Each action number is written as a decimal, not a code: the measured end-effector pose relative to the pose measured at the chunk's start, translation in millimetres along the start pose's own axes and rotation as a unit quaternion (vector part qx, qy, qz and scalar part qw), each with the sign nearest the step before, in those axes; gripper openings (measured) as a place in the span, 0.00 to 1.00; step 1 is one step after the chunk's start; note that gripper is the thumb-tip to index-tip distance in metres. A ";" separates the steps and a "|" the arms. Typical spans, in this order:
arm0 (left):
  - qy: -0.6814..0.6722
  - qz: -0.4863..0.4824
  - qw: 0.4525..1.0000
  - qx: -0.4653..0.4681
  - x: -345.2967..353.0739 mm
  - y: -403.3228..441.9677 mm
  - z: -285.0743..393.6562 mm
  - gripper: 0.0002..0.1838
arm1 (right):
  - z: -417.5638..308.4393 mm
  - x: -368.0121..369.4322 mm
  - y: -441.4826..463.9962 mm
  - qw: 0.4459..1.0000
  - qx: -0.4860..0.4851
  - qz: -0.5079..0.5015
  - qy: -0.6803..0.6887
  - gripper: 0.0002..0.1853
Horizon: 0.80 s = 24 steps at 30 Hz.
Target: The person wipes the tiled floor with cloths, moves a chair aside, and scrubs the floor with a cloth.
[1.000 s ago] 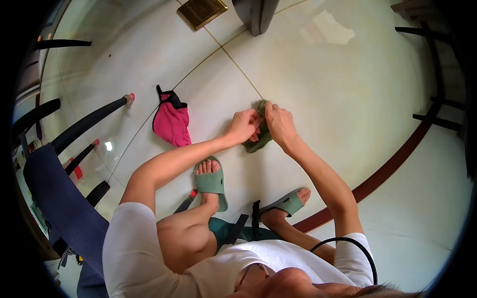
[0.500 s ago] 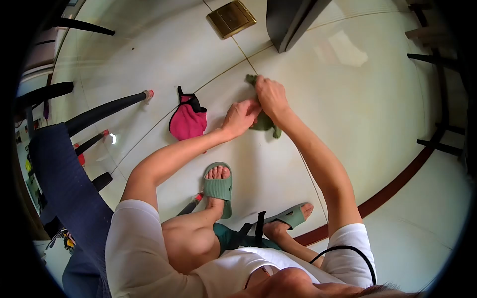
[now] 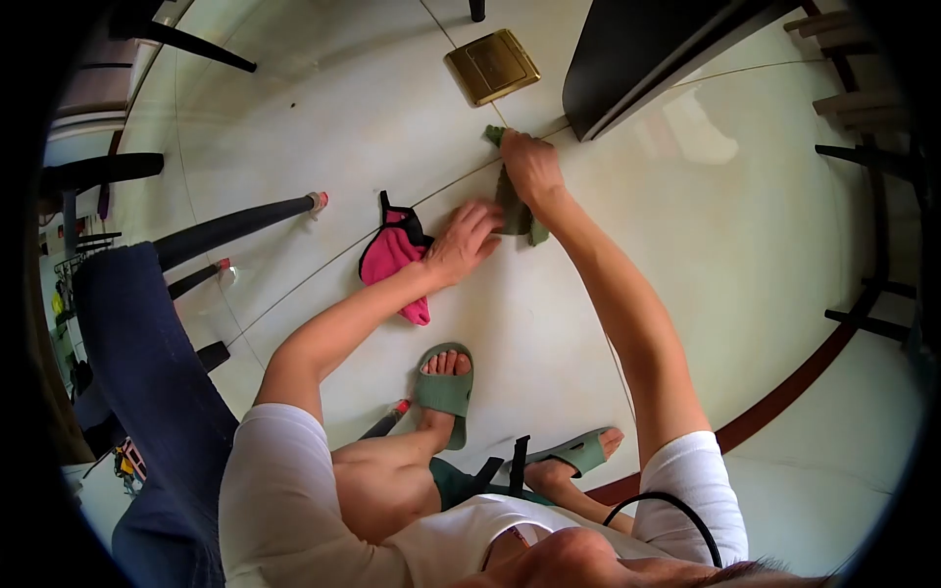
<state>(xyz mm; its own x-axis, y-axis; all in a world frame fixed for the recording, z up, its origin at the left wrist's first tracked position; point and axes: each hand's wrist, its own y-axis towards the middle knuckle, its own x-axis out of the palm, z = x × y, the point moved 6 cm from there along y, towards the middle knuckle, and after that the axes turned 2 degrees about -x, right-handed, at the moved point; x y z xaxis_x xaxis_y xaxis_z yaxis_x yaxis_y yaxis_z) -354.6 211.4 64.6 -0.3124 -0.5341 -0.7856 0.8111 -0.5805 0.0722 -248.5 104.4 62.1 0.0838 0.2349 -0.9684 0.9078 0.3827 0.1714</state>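
Over the pale glossy floor tiles (image 3: pixel 725 255), a crumpled olive-green fabric piece (image 3: pixel 515 214) hangs from a right hand.
The person's right hand (image 3: pixel 531 169) has its grip closed on the upper part of the green piece, which lies just on the person's side of the square brass-coloured floor plate (image 3: pixel 493 67). The left hand (image 3: pixel 466 242) is open, fingers loosely spread, just beside the green piece; from where I stand it's hard to tell whether its fingertips touch the fabric. A bright pink fabric piece with black trim (image 3: pixel 392 257) is on the floor, left of the brass plate and closer to the person, partly hidden by the left forearm. A tall dark panel (image 3: pixel 647 59) stands right of the plate, apart from it.
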 end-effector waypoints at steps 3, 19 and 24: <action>0.020 -0.008 1.000 0.006 9.4 -11.0 -0.4 0.27 | 1.8 10.2 37.0 0.999 -0.010 0.050 -0.018 0.03; -0.016 0.022 1.000 -0.005 9.1 -9.2 -5.0 0.23 | 15.6 -28.4 -141.5 0.986 0.047 -0.148 0.067 0.07; -0.004 0.020 1.000 -0.016 9.6 -9.7 -0.5 0.22 | 23.7 -56.8 -262.4 0.967 0.076 -0.228 0.085 0.09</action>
<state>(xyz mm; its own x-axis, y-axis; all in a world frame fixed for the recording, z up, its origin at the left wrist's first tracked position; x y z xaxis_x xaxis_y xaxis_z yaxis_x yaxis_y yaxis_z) -365.2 212.2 56.0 -0.2840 -0.5617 -0.7771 0.8381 -0.5391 0.0834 -481.7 -30.5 67.9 -0.3959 0.2216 -0.8911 0.8857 0.3484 -0.3069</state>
